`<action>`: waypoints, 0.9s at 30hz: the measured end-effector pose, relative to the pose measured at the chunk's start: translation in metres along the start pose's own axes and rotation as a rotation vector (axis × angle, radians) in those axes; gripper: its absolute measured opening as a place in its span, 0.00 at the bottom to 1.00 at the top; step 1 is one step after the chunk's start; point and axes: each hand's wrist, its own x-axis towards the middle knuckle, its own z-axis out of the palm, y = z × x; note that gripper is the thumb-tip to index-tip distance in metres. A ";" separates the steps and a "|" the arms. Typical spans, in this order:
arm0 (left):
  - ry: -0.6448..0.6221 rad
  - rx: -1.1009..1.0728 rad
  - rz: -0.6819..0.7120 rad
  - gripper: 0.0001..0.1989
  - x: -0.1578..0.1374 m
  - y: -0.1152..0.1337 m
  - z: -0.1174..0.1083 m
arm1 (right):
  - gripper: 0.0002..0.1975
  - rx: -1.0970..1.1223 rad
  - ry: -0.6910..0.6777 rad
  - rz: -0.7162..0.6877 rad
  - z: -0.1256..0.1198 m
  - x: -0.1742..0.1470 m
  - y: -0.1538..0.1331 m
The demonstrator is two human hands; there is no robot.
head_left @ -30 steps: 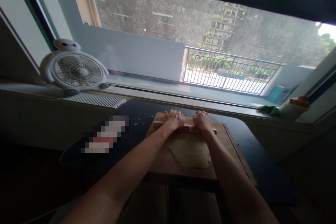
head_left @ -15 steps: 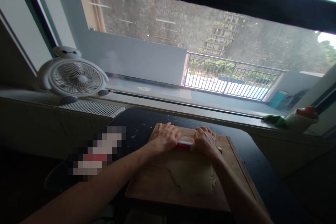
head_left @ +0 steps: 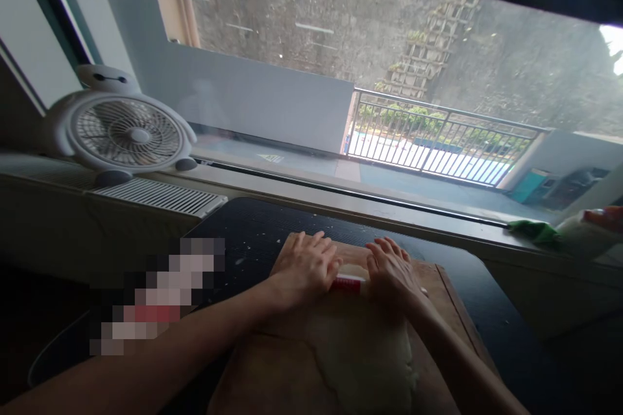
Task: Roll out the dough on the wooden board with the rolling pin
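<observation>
Both hands lie on a rolling pin, which shows between them only as a short white stretch with a red label (head_left: 347, 284); the rest is mostly covered. My left hand (head_left: 310, 266) rests palm down on its left part, fingers stretched forward. On the right part, my right hand (head_left: 390, 271) lies likewise, open, with fingers pointing away from me. A light end of the pin peeks out beside the right wrist. Under the pin and toward me spreads a thin pale sheet of dough (head_left: 365, 350) with an uneven edge. It lies on a wooden board (head_left: 263, 363).
The board is on a dark table (head_left: 253, 220) flecked with white bits. A blurred-out item (head_left: 165, 292) lies at the left. A white fan (head_left: 131, 133) stands by the window. On the right sill are a green cloth (head_left: 535, 233) and a pale container (head_left: 584, 237).
My hands have rolled the pin slightly toward me, and the fingers are now straighter. More of the red label shows. The whole view has tilted and shifted a little.
</observation>
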 end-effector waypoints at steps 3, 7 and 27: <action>-0.035 0.010 -0.077 0.22 0.032 -0.009 0.004 | 0.19 0.007 -0.031 0.084 0.003 0.037 0.003; -0.110 0.002 -0.045 0.21 0.023 -0.007 -0.001 | 0.19 0.053 -0.105 0.060 -0.002 0.022 0.004; -0.141 -0.030 0.092 0.24 -0.025 -0.004 -0.013 | 0.19 0.062 0.007 -0.161 -0.011 -0.027 0.000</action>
